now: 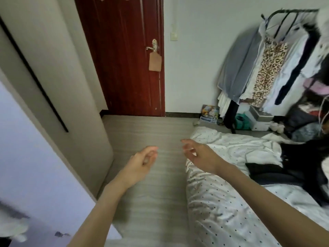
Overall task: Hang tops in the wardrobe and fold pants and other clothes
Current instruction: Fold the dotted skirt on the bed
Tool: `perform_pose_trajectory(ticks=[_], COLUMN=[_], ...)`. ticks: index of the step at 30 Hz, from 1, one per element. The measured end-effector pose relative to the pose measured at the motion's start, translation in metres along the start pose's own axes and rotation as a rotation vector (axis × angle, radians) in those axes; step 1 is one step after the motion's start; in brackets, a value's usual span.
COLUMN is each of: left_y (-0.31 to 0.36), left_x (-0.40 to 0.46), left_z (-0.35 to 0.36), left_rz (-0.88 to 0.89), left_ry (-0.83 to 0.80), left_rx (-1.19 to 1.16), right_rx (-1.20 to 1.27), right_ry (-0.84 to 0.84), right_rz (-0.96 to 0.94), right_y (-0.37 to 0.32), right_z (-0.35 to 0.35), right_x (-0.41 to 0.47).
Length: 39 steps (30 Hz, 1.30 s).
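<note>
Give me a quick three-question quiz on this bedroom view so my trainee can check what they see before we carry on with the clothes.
1. True or false: the left hand and the right hand each hold a garment.
2. Multiple choice: the dark clothes lie A) on the floor, B) on the dotted white bedding, C) on the door handle.
3. Fill in: the leopard-print garment hangs on the black ____ by the wall.

Key
1. False; both hands hold nothing.
2. B.
3. Clothes rack.
</note>
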<state>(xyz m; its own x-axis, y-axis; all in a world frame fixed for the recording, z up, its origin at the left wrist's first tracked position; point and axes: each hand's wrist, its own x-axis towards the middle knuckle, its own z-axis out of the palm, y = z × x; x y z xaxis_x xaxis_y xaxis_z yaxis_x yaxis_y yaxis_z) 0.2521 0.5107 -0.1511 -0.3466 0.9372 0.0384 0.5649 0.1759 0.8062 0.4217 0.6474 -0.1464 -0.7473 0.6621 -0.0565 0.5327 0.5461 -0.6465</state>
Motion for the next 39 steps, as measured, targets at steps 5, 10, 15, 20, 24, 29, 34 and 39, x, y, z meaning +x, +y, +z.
perform_pose_trajectory(ticks=[5,10,15,20,24,29,34,39], left_y=[0.020,0.026,0.030,0.055,0.080,0.101,0.134,0.172], left_x=[0.111,0.219,0.341,0.432,0.481,0.521,0.559,0.563], left_z=[0.056,0.105,0.138,0.176,0.237,0.321,0.408,0.489], left_rz=[0.108,0.217,0.319,0.395,0.486,0.557,0.610,0.655], left_ry=[-0.130,-0.279,-0.487,-0.638,-0.792,-0.959,-1.021,-1.122], left_rx=[-0.007,0.016,0.077,0.051,0.050,0.090,0.172,0.182], right_rx=[0.015,0.012,0.045,0.073,0.092,0.093,0.060,-0.017], right_ry=[0.130,0.202,0.397,0.503,0.608,0.689,0.740,0.805], right_rz=[0.145,0.276,0.423,0.546,0.670,0.793,0.922,1.164], right_y=[0.072,0.132,0.180,0.217,0.260,0.324,0.402,0.477], right_z=[-0.050,-0.086,-0.120,-0.147,-0.174,-0.202,-0.234,-0.257], right_x=[0.019,0.055,0.114,0.149,0.154,0.147,0.128,0.082])
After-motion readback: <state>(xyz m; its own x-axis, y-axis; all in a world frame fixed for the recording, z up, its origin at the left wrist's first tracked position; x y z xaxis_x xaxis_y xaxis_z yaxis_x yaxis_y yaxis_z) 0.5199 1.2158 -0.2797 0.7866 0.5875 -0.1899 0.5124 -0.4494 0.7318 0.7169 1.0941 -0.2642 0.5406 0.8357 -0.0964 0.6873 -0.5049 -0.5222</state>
